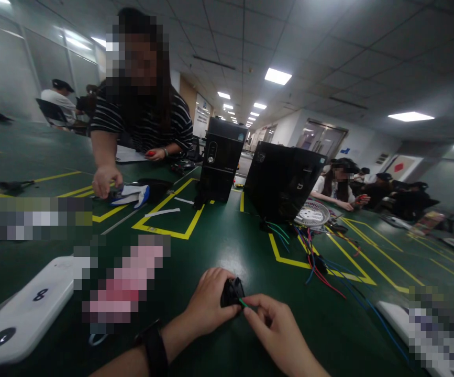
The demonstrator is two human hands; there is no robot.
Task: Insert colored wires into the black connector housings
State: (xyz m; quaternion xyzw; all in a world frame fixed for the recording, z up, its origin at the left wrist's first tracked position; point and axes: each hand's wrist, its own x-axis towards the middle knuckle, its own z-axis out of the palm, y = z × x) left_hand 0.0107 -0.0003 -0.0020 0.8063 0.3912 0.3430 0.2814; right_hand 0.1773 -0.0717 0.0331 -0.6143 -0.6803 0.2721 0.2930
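My left hand [206, 301] is closed round a small black plastic part [232, 289], holding it just above the green table [211, 251]. What kind of part it is I cannot make out. A short length of green wire [243, 302] shows between the fingertips of my right hand [272, 320], which pinches it against the near side of the black part. Whether the wire end sits inside the part or only touches it is hidden.
Two black computer towers [222, 162] [284, 180] stand ahead. Loose coloured wires [313, 251] and a white round grille [312, 213] lie to the right. A white device marked 8 [34, 309] lies left. Across the table, a person in a striped shirt [144, 125] reaches toward a blue-and-white item [132, 195].
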